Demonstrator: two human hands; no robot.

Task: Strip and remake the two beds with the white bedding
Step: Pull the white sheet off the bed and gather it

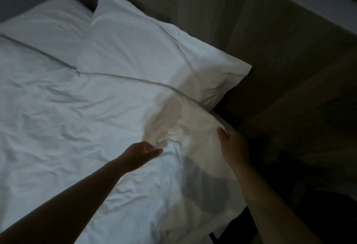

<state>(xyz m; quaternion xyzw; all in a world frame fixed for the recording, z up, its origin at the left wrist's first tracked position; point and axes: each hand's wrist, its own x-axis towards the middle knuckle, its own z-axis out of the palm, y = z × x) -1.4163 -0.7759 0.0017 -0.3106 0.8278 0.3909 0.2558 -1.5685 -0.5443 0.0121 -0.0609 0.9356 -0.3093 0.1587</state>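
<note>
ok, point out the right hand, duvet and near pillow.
right hand (234, 147), head view, back of hand.
duvet (199, 126), head view, lifted corner.
near pillow (146, 50), head view, top face.

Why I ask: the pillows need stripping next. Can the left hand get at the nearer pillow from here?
Probably yes: the left hand is open, and only rumpled duvet lies between it and the nearer pillow, which has nothing on top.
</note>
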